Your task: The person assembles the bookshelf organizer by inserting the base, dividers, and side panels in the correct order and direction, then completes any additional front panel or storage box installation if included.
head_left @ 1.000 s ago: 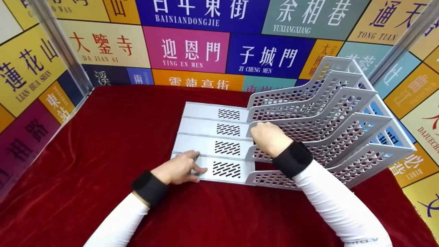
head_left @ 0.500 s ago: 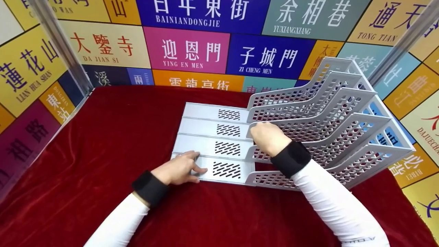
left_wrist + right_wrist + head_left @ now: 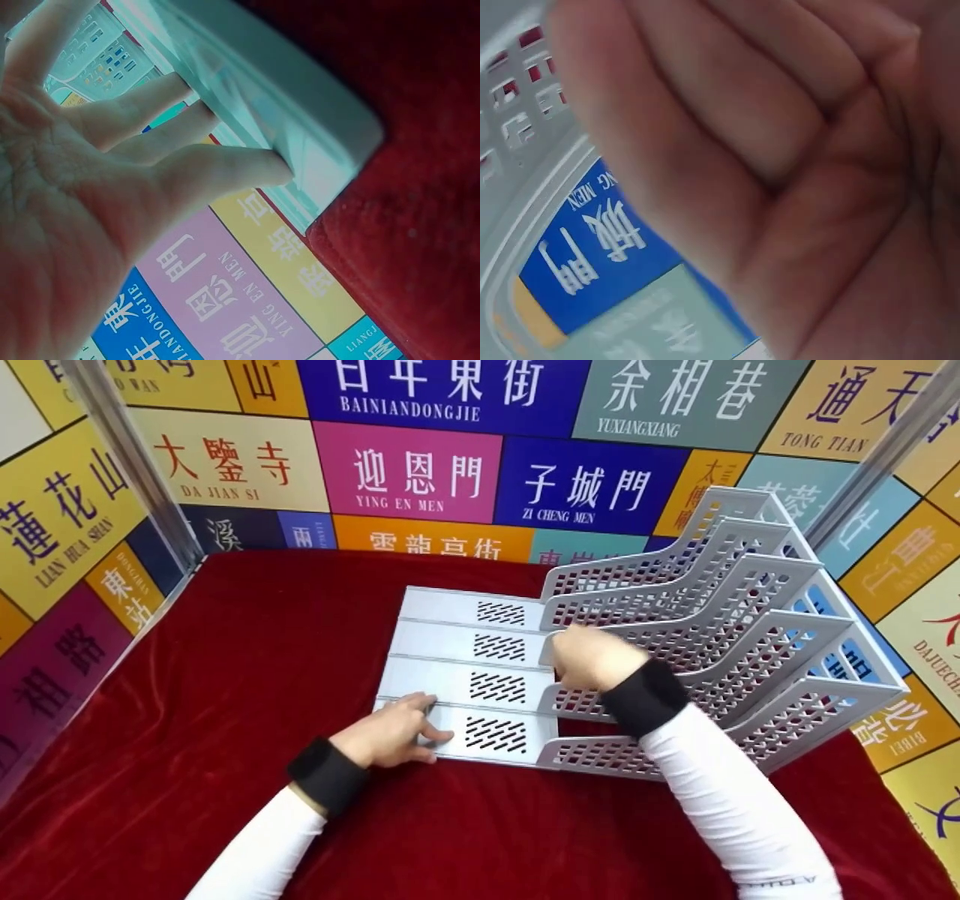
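Lying flat on the red cloth (image 3: 225, 675), the grey file rack (image 3: 465, 686) occupied the centre of the table, its four base slats toward 9 o'clock and its perforated dividers (image 3: 720, 607) rising toward 3 o'clock. The long axis of each slat ran from 9 to 3 o'clock.

The left hand (image 3: 386, 733) rested on the nearest slat at its 9 o'clock end, fingers straight and spread, pressing down; the left wrist view showed the fingertips (image 3: 259, 166) on the slat's rim. The right hand (image 3: 592, 656) sat at the front edge of the third divider, counted from the far side, fingers curled about that edge. The right wrist view was blurred, so the grip could not be confirmed there.

The right hand was nearer the dividers; the left was nearer the slats. The dividers lay at 3 o'clock from the left hand.

Printed sign panels (image 3: 409, 472) walled the table at 12 o'clock and on both sides.
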Tool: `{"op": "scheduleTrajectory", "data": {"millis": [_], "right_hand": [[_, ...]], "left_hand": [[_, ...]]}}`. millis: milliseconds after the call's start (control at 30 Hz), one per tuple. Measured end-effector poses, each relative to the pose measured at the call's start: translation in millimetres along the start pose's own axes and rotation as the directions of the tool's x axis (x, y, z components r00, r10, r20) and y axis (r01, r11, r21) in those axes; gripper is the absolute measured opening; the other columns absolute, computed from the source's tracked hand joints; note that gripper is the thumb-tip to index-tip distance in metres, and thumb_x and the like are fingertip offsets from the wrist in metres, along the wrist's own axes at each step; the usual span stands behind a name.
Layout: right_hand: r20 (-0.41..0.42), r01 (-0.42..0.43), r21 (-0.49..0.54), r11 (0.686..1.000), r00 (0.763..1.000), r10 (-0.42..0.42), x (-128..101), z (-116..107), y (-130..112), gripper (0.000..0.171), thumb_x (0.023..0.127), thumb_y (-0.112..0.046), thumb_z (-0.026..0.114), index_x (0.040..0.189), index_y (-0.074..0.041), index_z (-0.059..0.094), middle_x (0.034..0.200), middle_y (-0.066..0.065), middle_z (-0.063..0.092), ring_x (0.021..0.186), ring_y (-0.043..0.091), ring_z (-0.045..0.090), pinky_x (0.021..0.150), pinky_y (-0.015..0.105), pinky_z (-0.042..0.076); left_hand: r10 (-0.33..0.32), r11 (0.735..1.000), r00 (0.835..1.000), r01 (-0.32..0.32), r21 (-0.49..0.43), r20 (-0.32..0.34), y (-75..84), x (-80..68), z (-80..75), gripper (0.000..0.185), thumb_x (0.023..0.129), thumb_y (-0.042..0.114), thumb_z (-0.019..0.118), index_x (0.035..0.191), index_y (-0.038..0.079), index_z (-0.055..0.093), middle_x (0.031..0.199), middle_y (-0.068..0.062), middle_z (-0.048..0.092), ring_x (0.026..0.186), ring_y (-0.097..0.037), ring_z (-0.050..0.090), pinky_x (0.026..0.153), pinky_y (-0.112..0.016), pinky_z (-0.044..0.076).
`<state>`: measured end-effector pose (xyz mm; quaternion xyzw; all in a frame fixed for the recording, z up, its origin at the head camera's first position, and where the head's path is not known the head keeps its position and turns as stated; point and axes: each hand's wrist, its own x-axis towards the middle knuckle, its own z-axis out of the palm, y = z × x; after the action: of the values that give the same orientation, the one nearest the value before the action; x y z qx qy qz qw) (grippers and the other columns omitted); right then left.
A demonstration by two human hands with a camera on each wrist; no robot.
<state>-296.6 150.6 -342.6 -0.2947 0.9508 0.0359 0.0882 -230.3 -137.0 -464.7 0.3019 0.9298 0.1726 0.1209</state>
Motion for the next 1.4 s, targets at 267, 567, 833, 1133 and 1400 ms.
{"op": "scheduleTrajectory", "data": {"millis": [267,567,833,1133,1400], "right_hand": [[-0.03,-0.125,0.12,0.985,0.991,0.129,18,-34,41,0.039,0.072,0.012,0.054,0.053,-0.016,0.036,0.053,-0.002,0.038,0.049,0.012,0.033,0.044,0.024,0.033],[0.038,-0.18,0.022,0.983,0.983,0.179,38,-15,55,0.022,0.067,0.014,0.058,0.062,-0.007,0.056,0.088,0.02,0.069,0.074,0.03,0.058,0.07,0.043,0.056],[0.077,-0.126,0.022,0.992,0.989,0.124,39,-5,59,0.043,0.068,0.016,0.046,0.05,-0.019,0.028,0.065,0.006,0.043,0.062,0.02,0.037,0.054,0.027,0.032],[0.111,-0.116,0.024,0.993,0.987,0.113,35,-11,57,0.042,0.067,0.016,0.046,0.052,-0.019,0.027,0.063,0.003,0.037,0.061,0.018,0.033,0.054,0.027,0.031],[0.092,-0.134,0.026,0.991,0.987,0.132,32,-10,56,0.041,0.066,0.016,0.045,0.051,-0.019,0.028,0.064,0.006,0.042,0.062,0.021,0.038,0.053,0.028,0.031]], "left_hand": [[0.002,1.0,1.0,-0.002,-0.014,-0.011,-1.7,-2.3,-0.4,0.037,0.088,0.024,0.078,0.123,0.016,0.072,0.151,-0.034,0.041,0.145,-0.049,0.036,0.115,-0.065,0.033],[0.02,1.0,0.999,-0.021,-0.024,-0.026,-3.4,-4.5,4.2,0.036,0.087,0.023,0.078,0.122,0.015,0.073,0.149,-0.036,0.042,0.143,-0.051,0.037,0.115,-0.064,0.034],[0.058,0.998,0.997,-0.057,0.033,-0.05,-5.1,-7.0,5.1,0.035,0.086,0.022,0.079,0.12,0.014,0.074,0.145,-0.035,0.047,0.139,-0.047,0.044,0.111,-0.058,0.042],[0.069,0.997,0.997,-0.068,0.025,-0.043,-4.1,-4.1,2.4,0.036,0.087,0.024,0.079,0.121,0.015,0.074,0.146,-0.037,0.046,0.139,-0.05,0.042,0.112,-0.062,0.04],[0.071,0.997,0.997,-0.07,0.024,-0.035,-0.8,-1.5,0.3,0.035,0.087,0.024,0.078,0.121,0.015,0.074,0.147,-0.036,0.045,0.14,-0.05,0.041,0.113,-0.061,0.039]]}}
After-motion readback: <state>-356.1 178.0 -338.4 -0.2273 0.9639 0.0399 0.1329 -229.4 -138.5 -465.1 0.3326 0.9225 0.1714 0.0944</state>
